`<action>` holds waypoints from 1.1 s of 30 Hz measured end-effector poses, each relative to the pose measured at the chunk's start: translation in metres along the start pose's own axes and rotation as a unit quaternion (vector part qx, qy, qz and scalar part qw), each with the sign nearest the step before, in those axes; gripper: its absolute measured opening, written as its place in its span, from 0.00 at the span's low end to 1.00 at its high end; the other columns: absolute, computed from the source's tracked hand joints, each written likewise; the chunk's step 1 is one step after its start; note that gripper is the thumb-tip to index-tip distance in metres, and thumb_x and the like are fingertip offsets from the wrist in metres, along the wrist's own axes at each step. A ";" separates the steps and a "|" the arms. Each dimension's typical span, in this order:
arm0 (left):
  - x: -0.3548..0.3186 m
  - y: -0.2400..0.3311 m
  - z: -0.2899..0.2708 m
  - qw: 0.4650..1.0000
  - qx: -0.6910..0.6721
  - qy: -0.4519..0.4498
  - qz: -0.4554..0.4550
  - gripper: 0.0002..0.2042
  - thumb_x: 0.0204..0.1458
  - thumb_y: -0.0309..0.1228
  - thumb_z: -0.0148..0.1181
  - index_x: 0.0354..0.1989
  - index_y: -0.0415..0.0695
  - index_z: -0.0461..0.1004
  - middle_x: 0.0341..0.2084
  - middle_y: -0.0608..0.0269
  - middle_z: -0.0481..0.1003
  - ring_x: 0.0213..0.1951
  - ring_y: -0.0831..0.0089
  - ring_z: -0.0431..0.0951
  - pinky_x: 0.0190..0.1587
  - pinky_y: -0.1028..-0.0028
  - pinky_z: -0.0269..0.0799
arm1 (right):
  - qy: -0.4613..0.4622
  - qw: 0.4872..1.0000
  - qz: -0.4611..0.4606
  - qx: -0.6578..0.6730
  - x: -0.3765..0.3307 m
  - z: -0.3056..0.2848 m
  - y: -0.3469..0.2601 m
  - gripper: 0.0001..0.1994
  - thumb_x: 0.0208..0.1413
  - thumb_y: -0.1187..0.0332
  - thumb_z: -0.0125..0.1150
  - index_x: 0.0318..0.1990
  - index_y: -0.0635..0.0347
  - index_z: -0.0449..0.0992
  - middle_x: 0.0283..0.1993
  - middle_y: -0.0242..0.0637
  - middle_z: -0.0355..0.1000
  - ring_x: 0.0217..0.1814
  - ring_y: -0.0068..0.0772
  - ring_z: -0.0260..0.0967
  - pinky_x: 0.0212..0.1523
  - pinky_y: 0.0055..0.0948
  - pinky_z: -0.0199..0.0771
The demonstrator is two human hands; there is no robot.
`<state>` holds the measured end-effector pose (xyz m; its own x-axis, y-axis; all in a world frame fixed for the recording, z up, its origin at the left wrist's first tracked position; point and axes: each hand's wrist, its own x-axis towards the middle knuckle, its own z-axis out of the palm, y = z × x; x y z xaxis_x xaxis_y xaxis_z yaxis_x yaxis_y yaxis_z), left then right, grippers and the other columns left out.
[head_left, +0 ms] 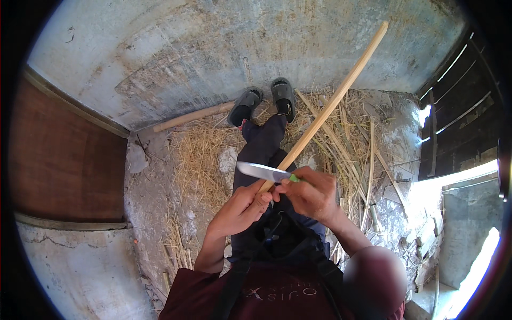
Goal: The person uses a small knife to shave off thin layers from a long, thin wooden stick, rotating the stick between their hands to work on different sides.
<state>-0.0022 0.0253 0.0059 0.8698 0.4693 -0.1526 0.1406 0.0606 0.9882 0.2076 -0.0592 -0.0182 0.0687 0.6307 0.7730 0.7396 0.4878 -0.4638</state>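
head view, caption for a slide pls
Knife in the right grip, angled across the stick held in the left grip.

Knife [261, 171]: right hand [316, 195] covers most of its green handle, I only get a sliver. Wooden stick [337, 95]: near end is lost to me in the left hand [244, 208]. Bamboo pole [194, 116] goes out of sight at the shoe [247, 104]. Maroon shirt [250, 296] is cut off by the bottom edge. Round maroon shape [375, 277], lower right: blurred, can't read it.
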 end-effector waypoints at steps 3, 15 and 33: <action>-0.002 0.004 0.000 0.999 0.039 0.016 -0.004 0.15 0.75 0.40 0.48 0.48 0.38 0.72 0.20 0.70 0.66 0.21 0.82 0.66 0.25 0.76 0.62 | 0.039 0.999 0.015 -0.003 0.006 -0.006 0.008 0.10 0.50 0.72 0.79 0.34 0.52 0.79 0.29 0.34 0.76 0.21 0.32 0.75 0.18 0.32 0.69; -0.010 0.009 0.016 0.958 0.244 0.135 0.064 0.12 0.73 0.36 0.51 0.44 0.36 0.70 0.21 0.50 0.74 0.22 0.49 0.78 0.27 0.62 0.69 | 0.032 0.999 -0.029 -0.008 0.010 -0.011 0.006 0.11 0.48 0.69 0.81 0.35 0.55 0.81 0.28 0.33 0.75 0.20 0.30 0.74 0.16 0.31 0.67; -0.024 0.003 0.023 0.945 0.270 0.179 0.043 0.10 0.72 0.30 0.50 0.38 0.38 0.71 0.19 0.58 0.71 0.18 0.66 0.75 0.25 0.67 0.67 | 0.126 0.989 -0.044 -0.058 0.030 -0.029 0.057 0.13 0.49 0.78 0.78 0.29 0.59 0.73 0.25 0.39 0.73 0.19 0.32 0.72 0.16 0.30 0.65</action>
<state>-0.0114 -0.0058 0.0124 0.6864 0.7262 0.0386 0.3818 -0.4050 0.8308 0.2710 -0.0300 -0.0087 0.1547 0.4108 0.8985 0.8207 0.4528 -0.3483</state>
